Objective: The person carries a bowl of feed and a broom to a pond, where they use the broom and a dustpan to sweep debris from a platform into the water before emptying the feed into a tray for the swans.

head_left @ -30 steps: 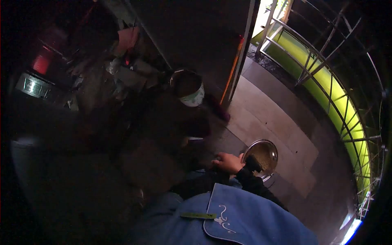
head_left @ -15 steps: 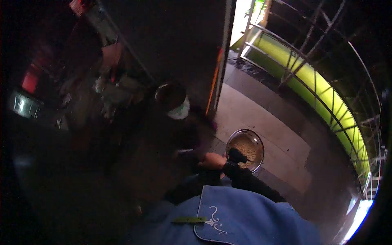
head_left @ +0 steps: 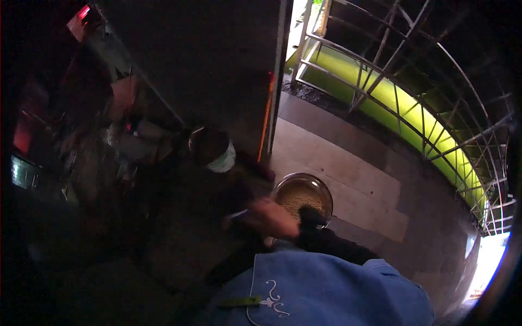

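My right hand (head_left: 274,218) reaches from a dark sleeve and is smeared by motion. Its fingers cannot be made out, and a pale, thin object (head_left: 237,215) shows at its far left side. Only a small patch of my left hand (head_left: 269,240) shows below it; the fingers are hidden. Just right of my right hand, a round metal bowl (head_left: 328,194) holds tan, grainy contents (head_left: 296,196). A black object (head_left: 311,216) overlaps the bowl's lower part; what it is cannot be told.
The bowl is on a paved floor (head_left: 337,163). A dark panel with an orange strip (head_left: 266,117) rises beyond. Metal railings (head_left: 375,95) curve along the right. A round object with a pale band (head_left: 223,160) and dim clutter lie left.
The view has shifted, so the bowl and panel appear farther left. My right hand has become blurred and extends farther left, still beside the bowl.
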`<state>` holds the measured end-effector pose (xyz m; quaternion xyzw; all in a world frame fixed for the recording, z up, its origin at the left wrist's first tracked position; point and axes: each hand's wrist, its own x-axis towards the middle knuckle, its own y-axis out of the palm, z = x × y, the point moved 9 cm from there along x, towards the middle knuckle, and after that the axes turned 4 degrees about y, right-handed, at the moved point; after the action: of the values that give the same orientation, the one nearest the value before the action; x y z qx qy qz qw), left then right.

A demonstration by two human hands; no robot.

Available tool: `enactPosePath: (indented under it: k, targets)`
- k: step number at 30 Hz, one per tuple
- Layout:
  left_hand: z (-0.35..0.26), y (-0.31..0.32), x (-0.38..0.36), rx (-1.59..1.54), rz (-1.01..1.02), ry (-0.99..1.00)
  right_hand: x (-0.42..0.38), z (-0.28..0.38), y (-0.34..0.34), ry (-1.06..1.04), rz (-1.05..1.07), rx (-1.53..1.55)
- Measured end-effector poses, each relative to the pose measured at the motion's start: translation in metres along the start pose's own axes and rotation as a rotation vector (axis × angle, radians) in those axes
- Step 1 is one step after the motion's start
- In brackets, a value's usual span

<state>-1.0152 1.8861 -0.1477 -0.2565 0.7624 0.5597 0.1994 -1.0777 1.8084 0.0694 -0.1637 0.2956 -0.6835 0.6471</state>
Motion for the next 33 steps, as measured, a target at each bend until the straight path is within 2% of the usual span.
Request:
enactPosePath:
  k: [2, 4, 6, 8, 10, 12, 14, 16, 17, 20, 21, 23, 28, 33]
  targets:
    - [-0.003, -0.011, -0.002, -0.028, -0.019, 0.018, -0.014, 0.037, -0.058, -0.225, -0.121, 0.157]
    - [-0.008, -0.025, -0.008, -0.068, -0.058, 0.030, -0.031, 0.057, -0.118, -0.270, -0.082, 0.214]
    - [-0.008, -0.048, -0.020, -0.120, -0.107, 0.048, -0.033, 0.018, -0.157, -0.127, -0.066, 0.351]
    - [-0.011, -0.075, -0.036, -0.171, -0.170, 0.080, -0.011, -0.032, -0.196, -0.011, -0.278, 0.122]
    - [-0.018, -0.102, -0.057, -0.219, -0.235, 0.120, 0.029, -0.070, -0.208, 0.003, -0.399, -0.177]
    - [-0.027, -0.128, -0.081, -0.253, -0.285, 0.160, 0.072, -0.070, -0.195, -0.206, -0.452, -0.699]
    - [-0.036, -0.148, -0.105, -0.285, -0.338, 0.198, 0.120, -0.069, -0.171, -0.315, -0.495, -1.024]
    - [-0.045, -0.165, -0.128, -0.304, -0.392, 0.238, 0.177, -0.096, -0.145, -0.478, -0.481, -1.231]
    - [-0.049, -0.171, -0.136, -0.309, -0.414, 0.251, 0.198, -0.108, -0.141, -0.480, -0.471, -1.211]
    - [-0.061, -0.187, -0.159, -0.337, -0.467, 0.285, 0.259, -0.149, -0.168, -0.368, -0.471, 0.184]
    - [-0.061, -0.190, -0.163, -0.346, -0.477, 0.291, 0.277, -0.155, -0.168, -0.287, -0.464, 0.070]
    - [-0.061, -0.199, -0.169, -0.371, -0.495, 0.297, 0.302, -0.161, -0.163, -0.171, -0.451, -0.357]
    - [-0.067, -0.207, -0.145, -0.409, -0.474, 0.275, 0.320, -0.180, -0.146, -0.105, -0.400, -0.570]
    - [-0.083, -0.199, -0.095, -0.402, -0.379, 0.200, 0.251, -0.218, -0.106, -0.023, -0.359, -0.810]
